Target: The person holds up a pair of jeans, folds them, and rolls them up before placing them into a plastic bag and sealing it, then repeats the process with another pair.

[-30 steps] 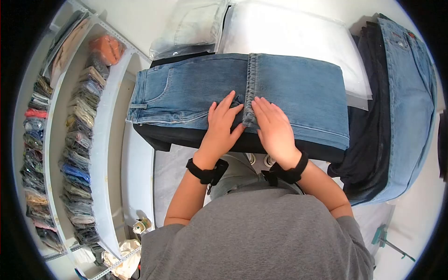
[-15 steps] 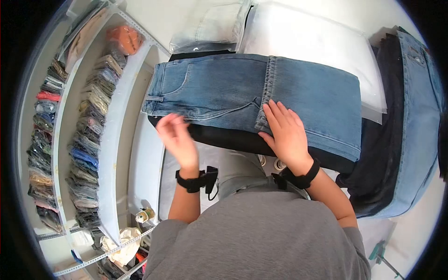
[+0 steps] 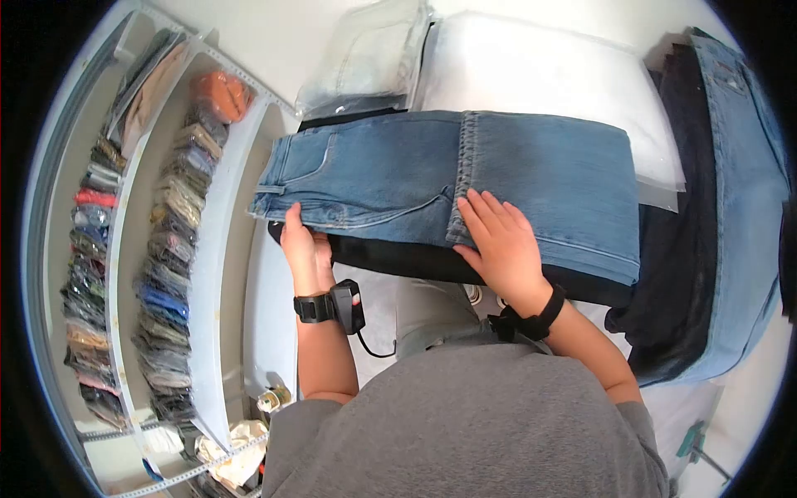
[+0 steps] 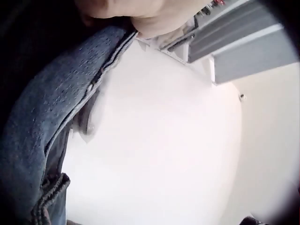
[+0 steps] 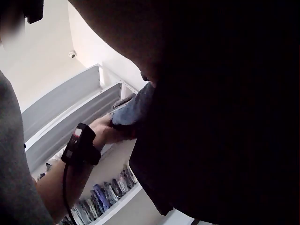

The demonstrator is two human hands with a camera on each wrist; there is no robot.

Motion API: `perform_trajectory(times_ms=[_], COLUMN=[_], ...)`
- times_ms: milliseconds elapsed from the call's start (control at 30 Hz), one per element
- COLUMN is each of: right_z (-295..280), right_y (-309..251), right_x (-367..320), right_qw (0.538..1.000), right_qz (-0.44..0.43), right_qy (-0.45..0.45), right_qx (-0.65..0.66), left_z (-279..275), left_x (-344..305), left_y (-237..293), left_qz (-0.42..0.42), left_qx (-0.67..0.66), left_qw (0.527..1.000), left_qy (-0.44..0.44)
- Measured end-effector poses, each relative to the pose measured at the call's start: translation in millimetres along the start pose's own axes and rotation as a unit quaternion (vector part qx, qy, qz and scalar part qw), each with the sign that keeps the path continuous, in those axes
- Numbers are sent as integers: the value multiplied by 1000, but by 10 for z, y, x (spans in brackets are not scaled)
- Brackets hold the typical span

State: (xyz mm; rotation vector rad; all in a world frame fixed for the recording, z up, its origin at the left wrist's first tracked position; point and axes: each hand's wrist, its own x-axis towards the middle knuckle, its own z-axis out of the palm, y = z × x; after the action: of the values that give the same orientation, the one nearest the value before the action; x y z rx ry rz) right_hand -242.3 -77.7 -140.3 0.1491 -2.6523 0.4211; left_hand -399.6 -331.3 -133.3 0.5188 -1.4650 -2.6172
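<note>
A pair of blue jeans [image 3: 382, 166] lies lengthwise on a black surface, its lower legs folded back so that the hem [image 3: 465, 174] crosses the middle. My left hand [image 3: 305, 253] pinches the near edge by the waistband, thumb on top and fingers below. In the left wrist view that hand [image 4: 145, 14] is at the upper end of the denim edge [image 4: 89, 89]. Flat beside the hem, my right hand [image 3: 506, 249] rests with straight fingers on the folded legs. Its own fingers are hidden in the right wrist view.
At left stands a white shelf unit [image 3: 203, 315] with rows of bagged folded clothes. Behind the jeans lie a bagged light garment [image 3: 365, 62] and clear plastic bags [image 3: 540, 75]. More jeans [image 3: 739, 166] and black garments [image 3: 672, 249] hang at right.
My left hand has left the hem, moved left to the waistband end and taken hold of the jeans' near edge there. The right hand has stayed beside the hem.
</note>
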Motion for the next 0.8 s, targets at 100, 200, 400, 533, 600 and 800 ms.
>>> perform_trajectory(times_ms=[100,200,400,533,600,800], right_z=[8,-5,116,148,126,-127], right_y=[15,15,66,0,78,52], right_x=[-8,-16,-47,-202,-264,-311], right_qw=[1000,1000,1000,997,971,997], right_qz=[4,-1,-7,59,121,70], right_qy=[7,2,-6,9,-66,35], right_qx=[-6,16,-18,57,196,-15], left_z=[414,1049,1516,1559,1440,920], left_x=[-191,-772,-1431,-1508,-1447,-1214], left_y=[95,222,-226,-394,-330,-250], left_qz=[160,245,461,374,378,367], left_qx=[6,19,384,471,474,543], left_qw=[986,964,727,476,444,537], left_qy=[-38,-105,-333,-642,-660,-531])
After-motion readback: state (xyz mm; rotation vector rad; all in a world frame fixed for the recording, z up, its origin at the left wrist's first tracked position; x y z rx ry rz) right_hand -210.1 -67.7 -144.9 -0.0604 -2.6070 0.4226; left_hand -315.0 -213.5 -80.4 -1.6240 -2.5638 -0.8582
